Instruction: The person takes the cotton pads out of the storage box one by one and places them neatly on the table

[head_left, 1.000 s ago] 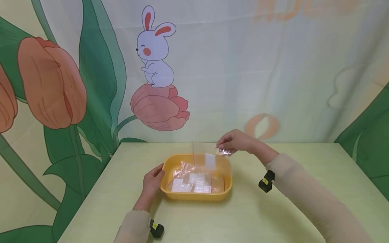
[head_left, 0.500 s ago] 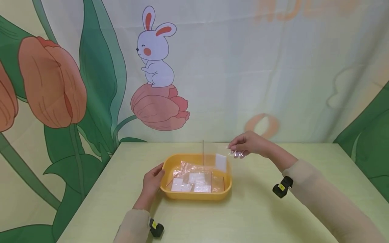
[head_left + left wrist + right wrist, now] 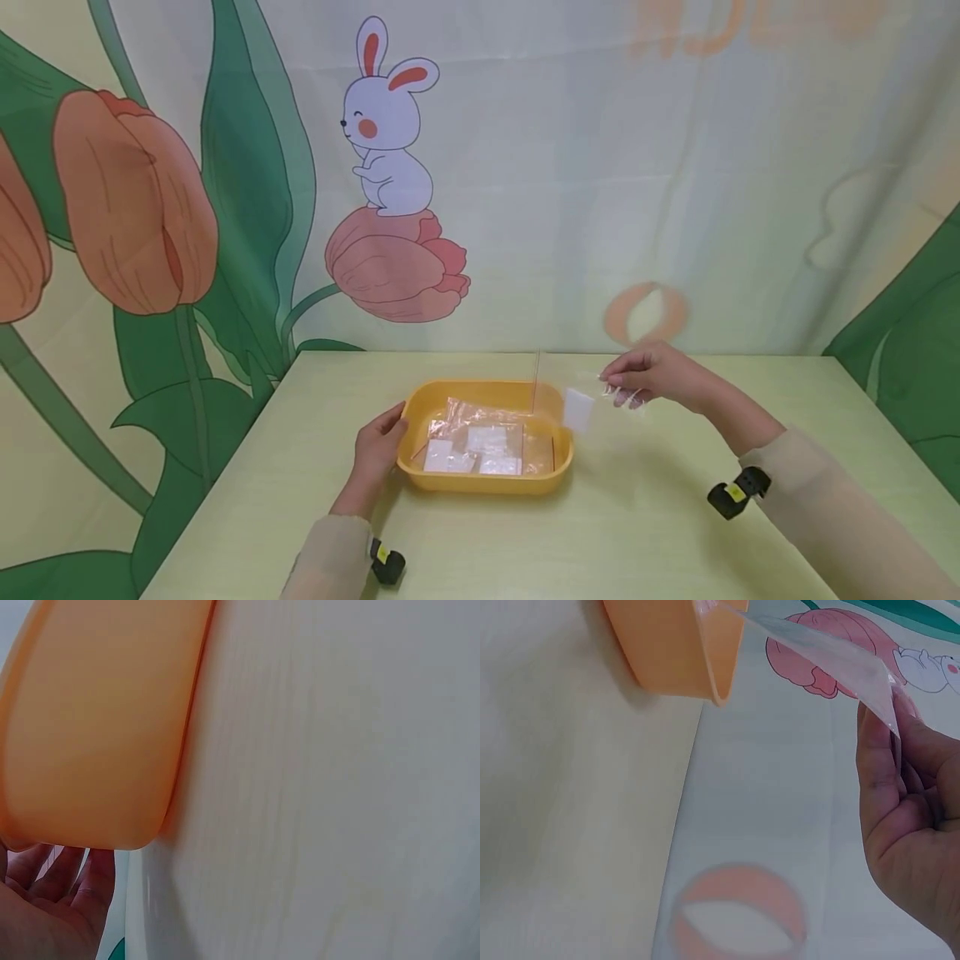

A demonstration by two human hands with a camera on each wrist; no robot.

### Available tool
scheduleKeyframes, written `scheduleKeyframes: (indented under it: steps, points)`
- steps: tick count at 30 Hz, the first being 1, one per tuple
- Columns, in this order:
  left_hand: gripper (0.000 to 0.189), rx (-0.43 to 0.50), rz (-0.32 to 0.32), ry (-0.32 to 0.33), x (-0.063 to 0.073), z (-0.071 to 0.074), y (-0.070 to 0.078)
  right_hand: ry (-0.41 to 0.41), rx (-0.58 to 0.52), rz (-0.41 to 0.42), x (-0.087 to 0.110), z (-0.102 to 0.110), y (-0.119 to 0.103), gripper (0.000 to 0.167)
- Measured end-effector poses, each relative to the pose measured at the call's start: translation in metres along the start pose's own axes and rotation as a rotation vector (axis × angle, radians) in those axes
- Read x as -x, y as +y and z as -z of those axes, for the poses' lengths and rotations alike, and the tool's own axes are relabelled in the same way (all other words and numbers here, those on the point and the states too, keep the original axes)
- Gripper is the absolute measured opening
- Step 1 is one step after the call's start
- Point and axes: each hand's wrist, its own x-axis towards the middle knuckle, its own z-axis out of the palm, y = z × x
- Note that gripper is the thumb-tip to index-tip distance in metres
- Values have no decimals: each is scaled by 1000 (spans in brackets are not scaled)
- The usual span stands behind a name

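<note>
A clear plastic zip bag (image 3: 551,383) with a white label patch (image 3: 577,410) hangs from my right hand (image 3: 660,379), which pinches its right edge between thumb and fingers. The bag's left part overlaps the right end of a yellow plastic basin (image 3: 483,483) in the head view. In the right wrist view, the stretched bag (image 3: 825,656) runs from the fingertips towards the basin's rim. My left hand (image 3: 378,446) grips the basin's left end, thumb at the rim and fingers (image 3: 94,881) against the outer wall. More clear bags (image 3: 487,437) with white patches lie inside the basin.
The basin stands on a pale yellow-green table (image 3: 637,533). Behind the table's far edge hangs a cloth backdrop (image 3: 600,167) printed with tulips and a rabbit. Black wrist cameras sit on both sleeves.
My right hand has moved right and slightly down, carrying the clear zip bag from over the basin to partly beyond its right end. The left hand and basin have stayed put.
</note>
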Motion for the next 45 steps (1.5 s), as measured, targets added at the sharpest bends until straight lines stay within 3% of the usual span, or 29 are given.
scheduleKeyframes:
  steps: [26,45]
  points:
    - [45,-3,5,2,1,-2,1,107,-43,2,49,29,45,49]
    - [46,-13,-6,3,1,0,1,133,-83,-49,63,29,81,48]
